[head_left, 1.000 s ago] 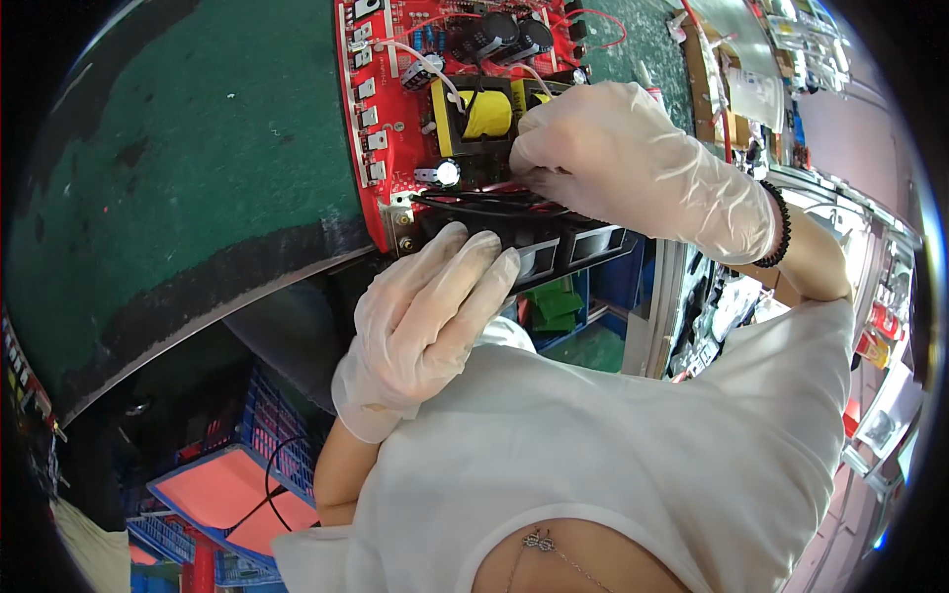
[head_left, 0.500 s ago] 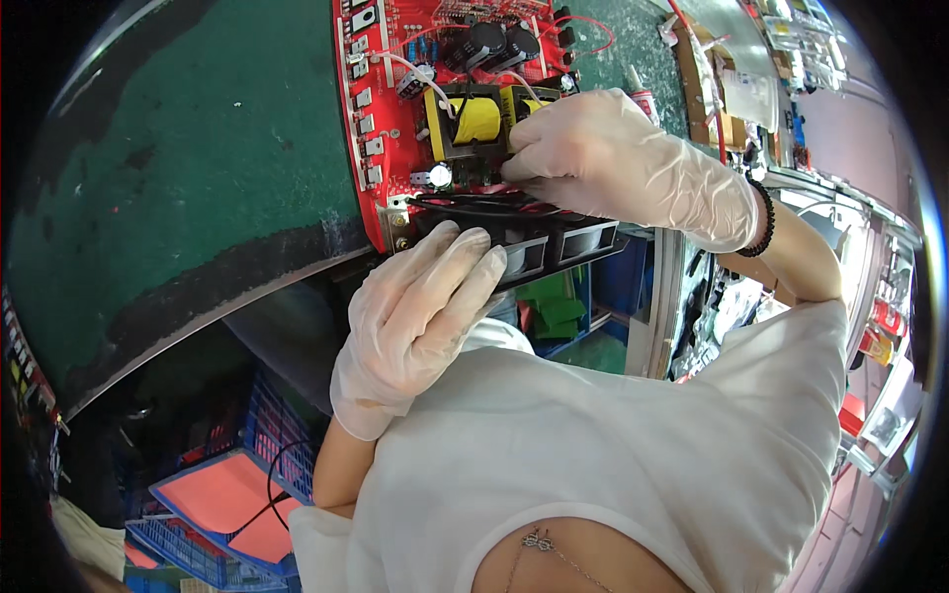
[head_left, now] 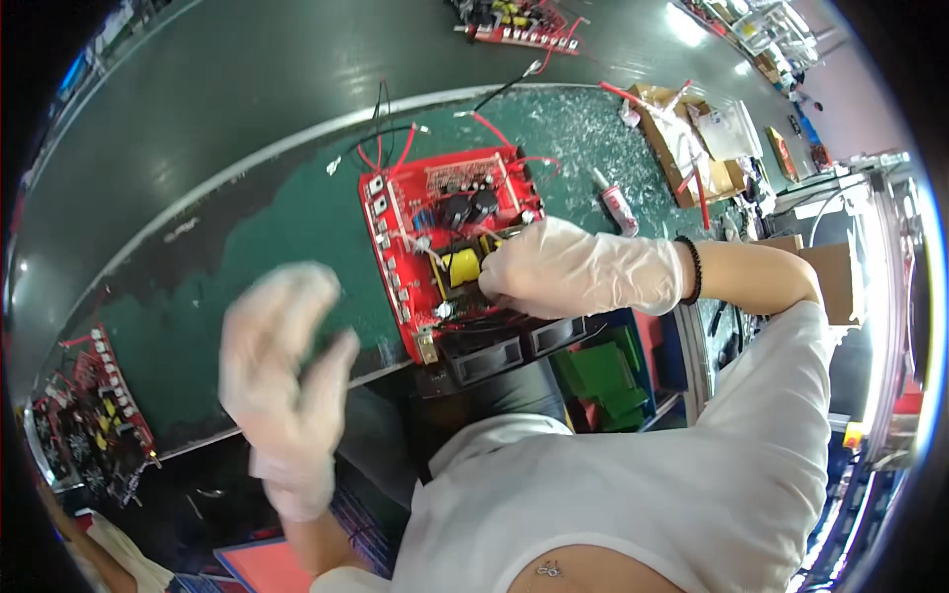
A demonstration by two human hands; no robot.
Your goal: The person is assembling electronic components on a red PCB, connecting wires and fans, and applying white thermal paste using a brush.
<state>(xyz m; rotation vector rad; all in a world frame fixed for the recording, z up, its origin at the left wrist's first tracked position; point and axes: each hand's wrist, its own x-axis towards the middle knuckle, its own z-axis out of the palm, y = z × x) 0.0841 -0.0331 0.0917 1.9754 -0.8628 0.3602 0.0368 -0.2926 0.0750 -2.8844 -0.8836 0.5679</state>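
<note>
Biggest change from half a second ago is the left hand. It was lying along the fans at the near edge of the red circuit board, and now it's off them completely, up over the green mat to the left of the board. Fingers are loosely curved with the thumb well apart from them, and I can't see anything in the gap. It's pretty motion-blurred though, so don't hold me to the fine detail.

The right hand has basically stayed put: fingers bent, reaching down just beside the yellow transformer near the fan side of the board. The fingertips are hidden behind the glove's knuckles, so I can't tell how tightly they're closed or whether they've got hold of anything.

The board still sits at the near edge of the bench with the fans toward the person. It looks smaller now because the view takes in way more: the far edge with its red and black wires shows, plus another board up top on the dark grey surface. The white-and-red tube right of the board was partly covered by the right hand before, now it's in plain sight near the cardboard box.
</note>
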